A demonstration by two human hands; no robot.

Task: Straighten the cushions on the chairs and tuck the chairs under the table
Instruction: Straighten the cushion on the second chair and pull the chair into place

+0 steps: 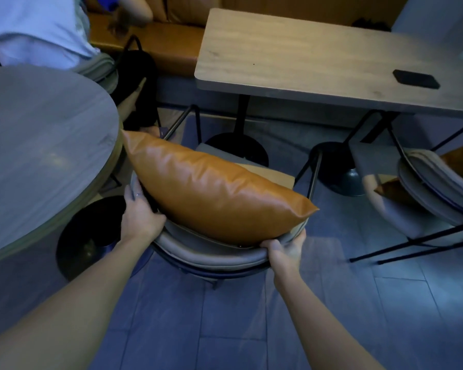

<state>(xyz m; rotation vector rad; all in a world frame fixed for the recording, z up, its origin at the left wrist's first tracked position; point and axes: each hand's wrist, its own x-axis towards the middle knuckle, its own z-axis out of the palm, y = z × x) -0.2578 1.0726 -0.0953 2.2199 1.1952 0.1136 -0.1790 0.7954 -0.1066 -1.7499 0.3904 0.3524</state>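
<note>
While cushion (214, 190) lies long-axis upper left to lower right | left hand (141, 212), right hand (286, 248) fingers curled gripping chair (211, 256) backrest

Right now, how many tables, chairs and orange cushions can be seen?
Tables: 2, a round table and a rectangular table.
Chairs: 2, near chair and right chair.
Orange cushions: 2, large cushion and right cushion.
Total: 6

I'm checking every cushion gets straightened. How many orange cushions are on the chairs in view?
2. One orange cushion leans on the backrest of the chair held by the left hand and right hand. A second cushion sits in the right-edge chair, partly cut off; more may be hidden.
</note>
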